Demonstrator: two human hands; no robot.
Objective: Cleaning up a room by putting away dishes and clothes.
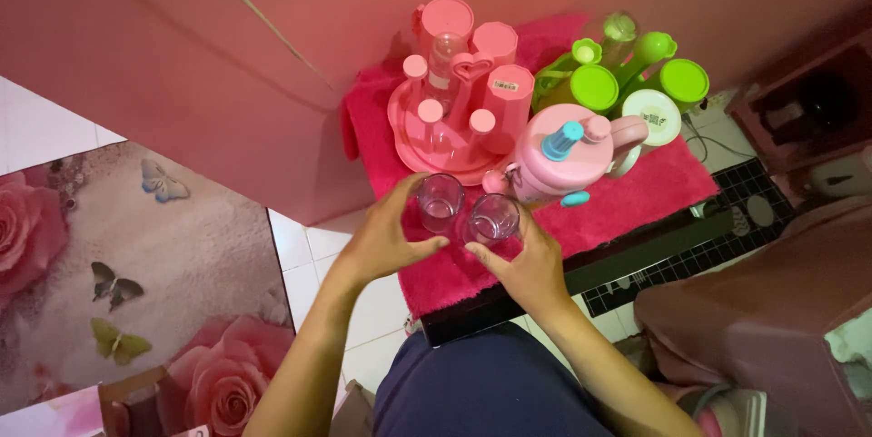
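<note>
The person's left hand [386, 242] wraps its fingers around one clear glass [440, 202]. The right hand [527, 264] grips a second clear glass [493, 219] touching it. Both stand on the pink cloth [654, 187], near the pink jug [559, 160] and pink cup rack [454, 124] farther back.

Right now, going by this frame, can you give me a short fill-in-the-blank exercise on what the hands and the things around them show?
1. Each hand grips a clear ____.
2. The left hand and right hand hold them above a ____ cloth.
3. The rack behind the left glass is ____.
4. The right glass sits nearest the pink ____.

Missing words: glass; pink; pink; jug
</note>
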